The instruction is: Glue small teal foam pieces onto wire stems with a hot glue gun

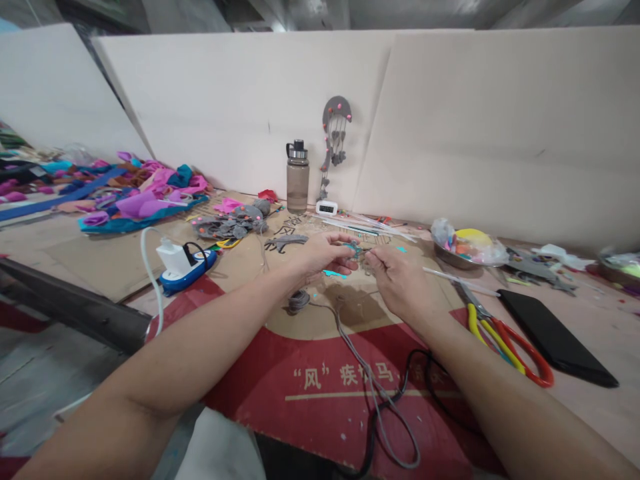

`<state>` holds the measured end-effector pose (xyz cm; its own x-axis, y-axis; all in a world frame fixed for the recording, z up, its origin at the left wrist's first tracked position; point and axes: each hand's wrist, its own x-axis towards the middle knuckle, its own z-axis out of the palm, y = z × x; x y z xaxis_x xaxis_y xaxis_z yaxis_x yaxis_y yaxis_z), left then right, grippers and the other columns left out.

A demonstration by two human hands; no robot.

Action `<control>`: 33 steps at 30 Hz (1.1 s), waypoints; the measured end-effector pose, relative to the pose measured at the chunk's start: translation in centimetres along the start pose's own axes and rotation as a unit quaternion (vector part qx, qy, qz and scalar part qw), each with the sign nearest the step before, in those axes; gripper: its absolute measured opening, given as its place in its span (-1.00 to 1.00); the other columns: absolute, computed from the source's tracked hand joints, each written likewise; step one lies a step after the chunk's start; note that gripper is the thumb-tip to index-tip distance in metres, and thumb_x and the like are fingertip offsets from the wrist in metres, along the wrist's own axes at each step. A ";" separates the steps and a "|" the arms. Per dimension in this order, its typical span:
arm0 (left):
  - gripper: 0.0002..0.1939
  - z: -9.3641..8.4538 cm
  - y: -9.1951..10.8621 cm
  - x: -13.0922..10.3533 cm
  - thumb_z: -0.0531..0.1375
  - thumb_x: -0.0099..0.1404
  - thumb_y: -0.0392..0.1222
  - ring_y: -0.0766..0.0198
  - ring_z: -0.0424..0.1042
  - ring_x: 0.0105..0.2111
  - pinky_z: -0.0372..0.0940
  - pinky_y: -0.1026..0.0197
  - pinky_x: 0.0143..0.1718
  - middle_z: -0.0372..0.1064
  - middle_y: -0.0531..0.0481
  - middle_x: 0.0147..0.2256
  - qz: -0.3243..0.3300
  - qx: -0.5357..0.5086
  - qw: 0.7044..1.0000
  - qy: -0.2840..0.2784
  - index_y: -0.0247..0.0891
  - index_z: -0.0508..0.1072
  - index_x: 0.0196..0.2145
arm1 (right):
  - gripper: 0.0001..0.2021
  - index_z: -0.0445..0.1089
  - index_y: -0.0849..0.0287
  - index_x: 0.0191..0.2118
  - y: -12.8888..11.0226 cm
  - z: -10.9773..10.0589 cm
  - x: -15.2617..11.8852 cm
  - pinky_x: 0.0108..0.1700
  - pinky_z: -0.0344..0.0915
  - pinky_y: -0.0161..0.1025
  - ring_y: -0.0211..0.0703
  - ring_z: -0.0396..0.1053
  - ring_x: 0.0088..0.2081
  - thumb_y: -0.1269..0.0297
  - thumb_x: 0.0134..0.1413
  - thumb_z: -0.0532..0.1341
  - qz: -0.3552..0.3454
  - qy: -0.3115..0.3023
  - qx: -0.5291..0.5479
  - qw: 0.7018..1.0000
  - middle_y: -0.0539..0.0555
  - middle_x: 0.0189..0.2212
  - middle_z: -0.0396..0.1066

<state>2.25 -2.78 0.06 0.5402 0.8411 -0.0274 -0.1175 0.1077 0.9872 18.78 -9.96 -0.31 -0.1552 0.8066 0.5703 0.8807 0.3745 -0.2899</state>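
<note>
The left forearm (235,320) is showing bare, broadening from a slim wrist toward the elbow, where a faint fold is creasing the skin. The right forearm (480,373) is likewise showing bare, thickening smoothly away from its wrist. Both the left hand (326,257) and the right hand (400,277) are showing bare. Low between the arms, pale whitish-grey cloth (223,443), seemingly a trouser leg, is rounding over at its top.
</note>
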 end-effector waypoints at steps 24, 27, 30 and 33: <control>-0.72 0.2 -0.4 0.1 0.31 0.10 -0.36 0.41 0.39 -0.57 0.27 0.36 -0.54 0.44 0.01 -0.54 0.048 0.067 0.997 0.001 -0.37 0.48 -0.18 | -0.65 0.35 0.15 -0.28 0.2 0.3 0.0 -0.42 -0.08 -0.20 -0.09 0.24 -0.50 0.14 0.36 -0.09 0.098 0.014 -0.131 0.986 0.13 -0.50 0.40; -0.72 0.8 -0.3 -0.3 0.33 0.09 -0.39 0.36 0.46 -0.53 0.35 0.32 -0.48 0.45 0.00 -0.53 0.055 0.056 0.997 -0.001 -0.39 0.46 -0.20 | -0.65 0.35 0.16 -0.30 0.2 0.5 0.2 -0.42 -0.09 -0.20 -0.08 0.25 -0.49 0.13 0.36 -0.09 0.114 0.011 -0.143 0.983 0.15 -0.48 0.41; -0.74 1.3 -0.3 -0.5 0.32 0.10 -0.41 0.35 0.48 -0.53 0.41 0.28 -0.42 0.46 0.00 -0.53 0.048 0.061 0.997 -0.002 -0.40 0.44 -0.21 | -0.65 0.34 0.15 -0.34 0.2 0.7 0.4 -0.42 -0.07 -0.20 -0.09 0.27 -0.48 0.13 0.35 -0.07 0.133 0.012 -0.120 0.984 0.16 -0.46 0.43; -0.75 1.5 -0.4 -0.6 0.31 0.12 -0.43 0.36 0.49 -0.53 0.43 0.27 -0.39 0.47 -0.01 -0.52 0.040 0.071 0.997 -0.010 -0.42 0.44 -0.21 | -0.65 0.32 0.13 -0.40 0.2 0.9 0.6 -0.43 -0.04 -0.21 -0.11 0.27 -0.48 0.12 0.33 -0.05 0.143 0.024 -0.071 0.987 0.13 -0.47 0.42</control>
<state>3.21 -4.09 -0.13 0.5511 0.8326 0.0550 -0.0435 -0.0371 0.9984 18.47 -8.97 -0.72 0.1279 0.8458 0.5180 0.9399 0.0634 -0.3356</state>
